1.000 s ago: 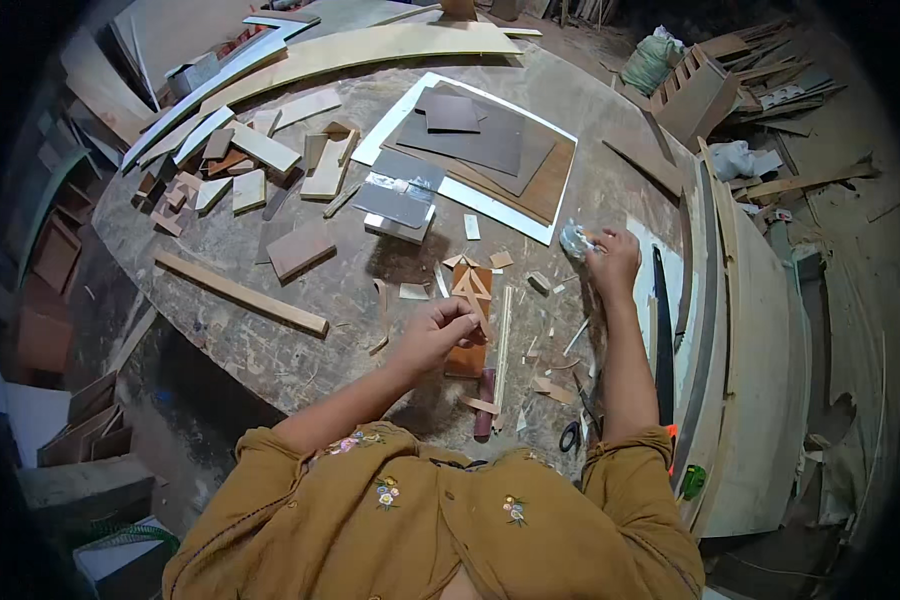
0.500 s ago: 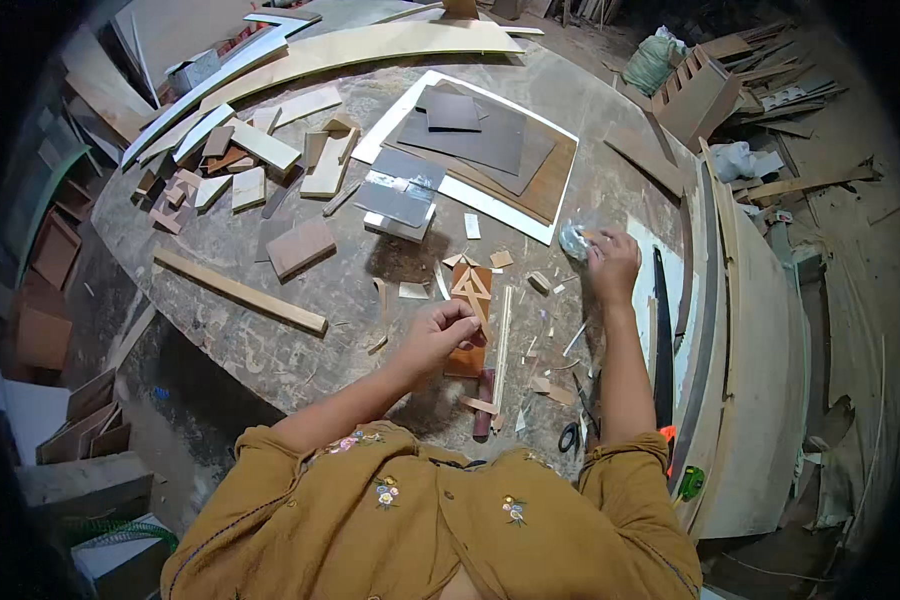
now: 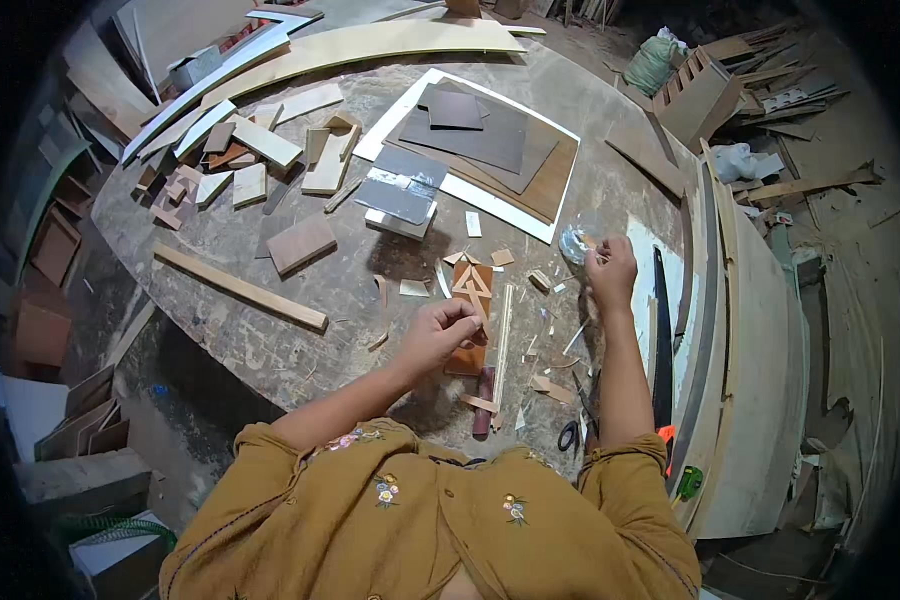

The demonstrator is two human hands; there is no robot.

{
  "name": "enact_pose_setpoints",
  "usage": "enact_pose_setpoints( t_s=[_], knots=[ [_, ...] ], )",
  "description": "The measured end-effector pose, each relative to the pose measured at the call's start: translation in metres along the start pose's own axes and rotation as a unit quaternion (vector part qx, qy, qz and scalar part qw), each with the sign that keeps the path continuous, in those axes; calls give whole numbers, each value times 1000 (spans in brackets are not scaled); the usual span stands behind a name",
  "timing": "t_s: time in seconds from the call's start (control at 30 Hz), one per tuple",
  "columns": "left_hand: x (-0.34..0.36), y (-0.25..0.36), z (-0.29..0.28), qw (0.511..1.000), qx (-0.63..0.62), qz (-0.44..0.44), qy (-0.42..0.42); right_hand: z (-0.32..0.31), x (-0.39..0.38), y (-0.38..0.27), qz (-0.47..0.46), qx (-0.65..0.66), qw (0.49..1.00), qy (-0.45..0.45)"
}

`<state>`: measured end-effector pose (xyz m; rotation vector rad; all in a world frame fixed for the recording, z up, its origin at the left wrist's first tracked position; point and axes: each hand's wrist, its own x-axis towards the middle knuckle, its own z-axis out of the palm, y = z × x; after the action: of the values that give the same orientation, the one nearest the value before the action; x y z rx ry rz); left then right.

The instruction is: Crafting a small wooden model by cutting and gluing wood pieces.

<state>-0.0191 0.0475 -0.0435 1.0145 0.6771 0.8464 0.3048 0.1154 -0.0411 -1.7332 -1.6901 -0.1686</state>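
My left hand (image 3: 442,338) pinches a thin light wood veneer strip (image 3: 476,306) over a small reddish-brown board (image 3: 465,362). Pale veneer pieces lie on that board in a triangle pattern (image 3: 462,283). My right hand (image 3: 612,274) is at the right, beside a clear crumpled plastic wrapping with whitish stuff in it (image 3: 573,243). Its thumb and fingers are pressed together; what they hold, if anything, is too small to make out. Just below the board lies a dark red rod (image 3: 484,400), with a pale wooden strip (image 3: 504,345) alongside.
Black scissors (image 3: 568,436), a handsaw (image 3: 662,330) and a green tape measure (image 3: 689,483) lie at the right. Sheets of brown board (image 3: 470,140), a grey-topped block (image 3: 400,195), a long wood batten (image 3: 240,290) and several offcuts (image 3: 250,188) cover the far and left table.
My right hand has drawn back slightly from the plastic wrapping, and its fingers have come closer together. My left hand has stayed nearly still over the board with the veneer strip.
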Motion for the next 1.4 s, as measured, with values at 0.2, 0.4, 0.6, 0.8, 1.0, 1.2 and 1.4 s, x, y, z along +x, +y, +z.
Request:
enact_pose_setpoints(
  t_s=[0.2, 0.4, 0.6, 0.8, 1.0, 1.2, 1.4],
  knots=[
    [-1, 3, 1, 1000, 11, -4, 9, -6, 2, -9, 32, 1, 999, -21],
    [1, 12, 4, 1000, 22, 5, -16, -16, 2, -15, -2, -43, 999, -4],
    [1, 17, 4, 999, -35, -25, -6, -16, -3, -17, 48, -46, 996, -60],
    [-2, 25, 5, 998, -55, -31, -8, -17, -1, -22, 111, 58, 987, -99],
    [1, 24, 5, 998, -64, -21, -12, -19, 1, -17, 169, 88, 976, -103],
    [0, 22, 7, 996, -79, 37, -35, -37, -2, -54, 140, 209, 965, -71],
    [-6, 26, 14, 989, 44, 139, 12, -70, -35, -151, 217, 551, 750, -296]
  ],
)
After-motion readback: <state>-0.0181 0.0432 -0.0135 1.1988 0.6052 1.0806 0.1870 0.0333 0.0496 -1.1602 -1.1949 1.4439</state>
